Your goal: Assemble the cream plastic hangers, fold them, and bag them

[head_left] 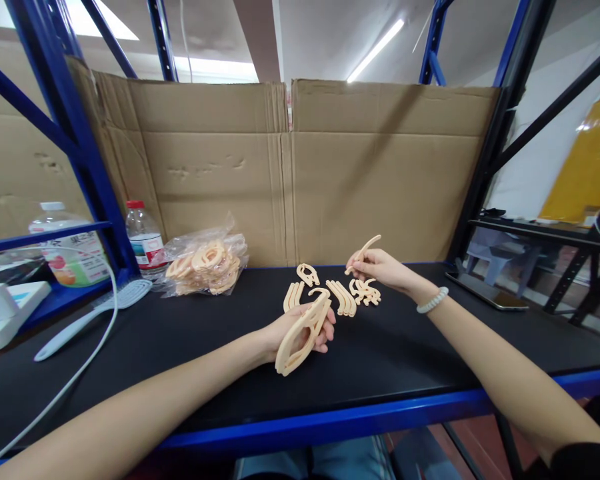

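My left hand (280,328) is closed around a beige folded plastic hanger (286,353), its hook pointing up and away from me. Raised over the mat, my right hand (380,268) pinches a slim curved beige strip (370,244). Just under it lies a small pile of beige hooks (366,293). A row of curved beige arm pieces (341,298) sits between the hands, and a similar row (293,295) lies behind my left hand, partly hidden by it. A beige oval-shaped piece (307,273) rests farther back.
A clear bag of beige parts (213,267) stands at the back left, near a red-capped bottle (145,240). Farther left are a pale slotted paddle (97,313), a white cable (111,320) and a large bottle (73,247). A phone (490,292) lies right; cardboard (380,180) walls the back.
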Tool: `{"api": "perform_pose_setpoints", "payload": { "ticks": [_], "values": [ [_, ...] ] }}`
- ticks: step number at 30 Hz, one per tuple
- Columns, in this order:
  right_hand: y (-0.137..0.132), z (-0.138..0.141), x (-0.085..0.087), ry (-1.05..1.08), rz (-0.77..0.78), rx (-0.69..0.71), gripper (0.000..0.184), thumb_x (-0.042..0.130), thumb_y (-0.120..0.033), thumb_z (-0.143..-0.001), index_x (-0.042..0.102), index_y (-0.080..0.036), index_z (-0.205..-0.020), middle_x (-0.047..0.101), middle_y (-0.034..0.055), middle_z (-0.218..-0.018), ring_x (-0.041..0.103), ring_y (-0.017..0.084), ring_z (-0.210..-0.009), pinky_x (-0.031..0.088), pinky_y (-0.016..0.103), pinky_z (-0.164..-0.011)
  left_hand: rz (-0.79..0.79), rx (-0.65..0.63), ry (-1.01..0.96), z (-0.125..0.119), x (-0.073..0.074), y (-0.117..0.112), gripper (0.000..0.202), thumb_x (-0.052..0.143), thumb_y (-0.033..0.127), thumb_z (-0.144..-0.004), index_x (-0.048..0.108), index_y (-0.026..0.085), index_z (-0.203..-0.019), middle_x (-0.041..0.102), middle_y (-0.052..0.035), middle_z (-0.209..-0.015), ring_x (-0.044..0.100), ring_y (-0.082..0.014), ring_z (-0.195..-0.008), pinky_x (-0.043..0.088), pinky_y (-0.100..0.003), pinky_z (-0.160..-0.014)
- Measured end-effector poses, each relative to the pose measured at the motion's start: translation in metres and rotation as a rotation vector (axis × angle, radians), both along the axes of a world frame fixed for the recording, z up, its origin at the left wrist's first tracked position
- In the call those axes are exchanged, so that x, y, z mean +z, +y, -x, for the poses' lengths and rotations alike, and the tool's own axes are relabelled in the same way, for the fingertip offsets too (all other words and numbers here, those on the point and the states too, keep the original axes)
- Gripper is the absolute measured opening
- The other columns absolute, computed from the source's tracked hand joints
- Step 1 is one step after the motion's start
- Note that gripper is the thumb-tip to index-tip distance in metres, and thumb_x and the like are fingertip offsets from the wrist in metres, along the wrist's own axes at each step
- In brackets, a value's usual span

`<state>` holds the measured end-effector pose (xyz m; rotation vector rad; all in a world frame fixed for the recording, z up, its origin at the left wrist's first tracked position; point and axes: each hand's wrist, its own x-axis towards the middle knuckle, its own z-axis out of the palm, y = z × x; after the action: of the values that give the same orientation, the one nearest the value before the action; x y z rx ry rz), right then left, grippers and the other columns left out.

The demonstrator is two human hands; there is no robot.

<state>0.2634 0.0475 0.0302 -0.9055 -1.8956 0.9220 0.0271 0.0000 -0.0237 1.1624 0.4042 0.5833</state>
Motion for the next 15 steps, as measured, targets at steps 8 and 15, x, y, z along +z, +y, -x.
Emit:
{"api": "perform_pose_setpoints", "payload": {
  "ticks": [8, 15],
  "values": [
    [0.029, -0.037, -0.015, -0.414, 0.256, -0.371, 0.043, 0.063, -0.013, -0.074, 0.053, -0.007, -0.116, 0.053, -0.0046, -0.046, 0.047, 0.008, -0.04, 0.037, 0.02, -0.04, 0.098, 0.005, -0.081, 0.006, 0.003, 0.001, 0.021, 0.061, 0.035, -0.083, 0.062, 0.014, -0.09, 0.061, -0.0042, -0.078, 0.058, -0.013, -0.067, 0.048, -0.038, -0.081],
    [0.031, -0.022, -0.022, -0.525, 0.104, -0.477, 0.036, 0.057, -0.009, -0.076, 0.054, -0.008, -0.112, 0.057, -0.0027, -0.052, 0.049, 0.008, -0.044, 0.035, 0.019, -0.043, 0.08, 0.054, -0.078, 0.009, 0.006, 0.004, 0.019, 0.061, 0.032, -0.083, 0.063, 0.015, -0.09, 0.063, -0.0063, -0.084, 0.063, -0.0185, -0.076, 0.05, -0.038, -0.08]
  ]
}}
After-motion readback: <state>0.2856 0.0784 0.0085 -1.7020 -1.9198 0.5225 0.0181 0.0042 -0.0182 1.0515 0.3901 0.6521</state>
